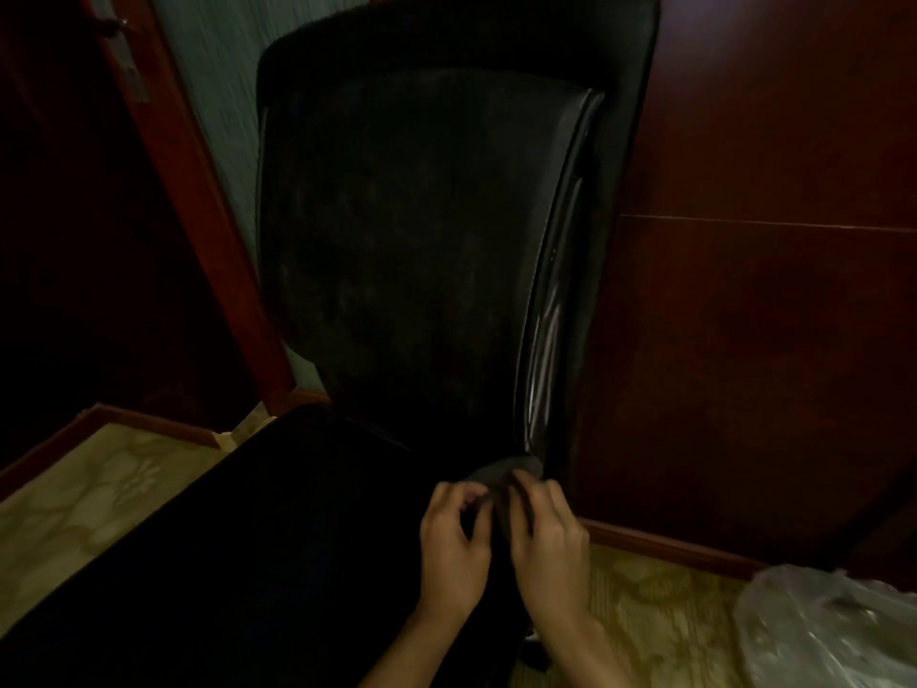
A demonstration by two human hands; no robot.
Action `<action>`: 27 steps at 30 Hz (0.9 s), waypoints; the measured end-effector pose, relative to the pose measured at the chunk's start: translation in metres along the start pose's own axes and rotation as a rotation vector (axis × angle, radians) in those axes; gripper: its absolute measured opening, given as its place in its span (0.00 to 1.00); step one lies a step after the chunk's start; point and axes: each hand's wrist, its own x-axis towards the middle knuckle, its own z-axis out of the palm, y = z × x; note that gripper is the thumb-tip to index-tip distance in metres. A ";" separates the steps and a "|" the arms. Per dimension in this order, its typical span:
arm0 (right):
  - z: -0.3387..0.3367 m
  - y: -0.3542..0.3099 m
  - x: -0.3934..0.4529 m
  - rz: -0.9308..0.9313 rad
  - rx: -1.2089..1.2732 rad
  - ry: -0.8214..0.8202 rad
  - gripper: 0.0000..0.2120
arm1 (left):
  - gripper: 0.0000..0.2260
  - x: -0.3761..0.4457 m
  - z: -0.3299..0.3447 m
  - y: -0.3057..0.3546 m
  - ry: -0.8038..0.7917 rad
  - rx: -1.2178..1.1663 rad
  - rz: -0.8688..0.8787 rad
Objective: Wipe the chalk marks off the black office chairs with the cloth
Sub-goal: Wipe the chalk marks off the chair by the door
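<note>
A floor [114,494] with a pale yellowish, floral-patterned covering is carrying everything here, showing at the lower left and again at the lower right. A black office chair [397,240] is standing on it, filling the middle and hiding most of the surface; its base is not showing. A crumpled clear plastic bag [833,633] is lying on the floor at the lower right corner, near the dark red skirting board [670,546] that is running along the floor's far edge. Another stretch of the same skirting is bordering the floor's left edge, meeting the wall behind the chair.
</note>
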 end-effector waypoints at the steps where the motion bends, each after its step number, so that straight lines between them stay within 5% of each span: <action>1: 0.000 -0.001 -0.001 -0.029 -0.018 -0.001 0.11 | 0.13 0.001 -0.001 -0.001 -0.005 -0.016 -0.037; 6: -0.005 -0.004 -0.004 -0.250 -0.114 0.003 0.14 | 0.16 0.010 -0.005 0.008 -0.085 -0.527 -0.383; 9: -0.014 -0.007 0.008 -0.318 -0.107 0.057 0.13 | 0.22 0.022 -0.015 0.016 -0.070 -0.718 -0.433; 14: -0.016 -0.004 0.020 -0.280 -0.003 0.095 0.13 | 0.15 0.038 -0.017 0.027 -0.033 -0.644 -0.336; 22: 0.013 0.033 -0.021 0.145 0.058 0.069 0.11 | 0.07 0.029 0.015 0.005 0.060 -0.103 -0.251; 27: -0.003 0.019 0.001 0.036 0.083 0.128 0.10 | 0.10 0.027 0.006 0.027 0.213 -0.112 0.027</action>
